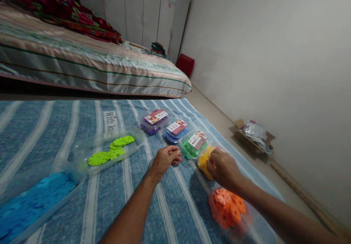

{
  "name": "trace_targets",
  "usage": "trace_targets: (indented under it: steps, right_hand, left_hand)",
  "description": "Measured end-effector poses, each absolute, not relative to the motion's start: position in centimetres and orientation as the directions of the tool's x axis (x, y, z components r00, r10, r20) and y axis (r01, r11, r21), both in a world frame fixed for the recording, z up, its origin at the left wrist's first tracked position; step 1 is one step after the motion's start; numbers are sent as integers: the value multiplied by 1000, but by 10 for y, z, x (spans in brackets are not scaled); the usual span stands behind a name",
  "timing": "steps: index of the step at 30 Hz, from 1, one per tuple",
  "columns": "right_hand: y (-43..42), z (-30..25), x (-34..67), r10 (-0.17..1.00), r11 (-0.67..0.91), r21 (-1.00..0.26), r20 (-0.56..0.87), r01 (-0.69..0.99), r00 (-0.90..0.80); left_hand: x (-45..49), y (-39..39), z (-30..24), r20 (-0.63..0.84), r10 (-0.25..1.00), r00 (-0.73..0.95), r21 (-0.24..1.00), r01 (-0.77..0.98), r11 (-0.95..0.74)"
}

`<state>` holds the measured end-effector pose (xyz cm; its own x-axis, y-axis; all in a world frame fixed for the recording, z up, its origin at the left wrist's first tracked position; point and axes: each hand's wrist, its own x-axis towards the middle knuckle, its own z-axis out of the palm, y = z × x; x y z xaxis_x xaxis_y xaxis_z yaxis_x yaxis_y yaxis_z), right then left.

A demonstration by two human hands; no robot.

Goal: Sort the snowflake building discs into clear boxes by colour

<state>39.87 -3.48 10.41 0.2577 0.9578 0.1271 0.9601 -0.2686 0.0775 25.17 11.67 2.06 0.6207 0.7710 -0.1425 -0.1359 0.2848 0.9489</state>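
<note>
My left hand (167, 157) hovers over the striped cloth with its fingers curled in and the thumb against them; any small thing inside cannot be made out. Just beyond it stands a clear tub of green pieces (194, 145). My right hand (223, 166) is closed over a tub of yellow pieces (203, 162), partly covering it; what the fingers hold, if anything, is hidden. Below that hand sits a clear tub of orange flower-shaped discs (229, 207). Tubs of dark blue pieces (175, 131) and purple pieces (154, 122) continue the row, with printed labels on their lids.
At left, clear trays hold lime-green discs (109, 154) and bright blue pieces (35, 203). All stand on a blue striped cloth (109, 200). Behind is a bed (95, 72); a cardboard box (251, 141) is on the floor at right by the wall (263, 53).
</note>
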Motion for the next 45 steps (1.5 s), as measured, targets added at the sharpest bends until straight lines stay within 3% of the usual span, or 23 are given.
trace_targets:
  steps: [6,14,19,29,41,45]
  right_hand:
    - [-29,101,406,952,-289,91,128,953,277]
    - [-41,142,439,883,-418,-46,213,907,417]
    - [-61,150,455,861,-429,-61,275,901,428]
    - [-110,145,463,837,-406,-277,269,871,476]
    - [-138,137,471,799,-413,-355,301,839,521]
    - [-141,134,471,804,-388,-374,310,842,508]
  left_hand:
    - [256,108,25,-146,658,739,971,-21,239]
    - [262,88,32,-220,463,858,933,47,357]
    - [266,79,35,-207,392,896,937,67,341]
    - [267,77,35,-199,438,877,949,61,309]
    - [274,66,32,-168,415,894,945,27,326]
    - [283,50,26,-117,465,877,974,9,228]
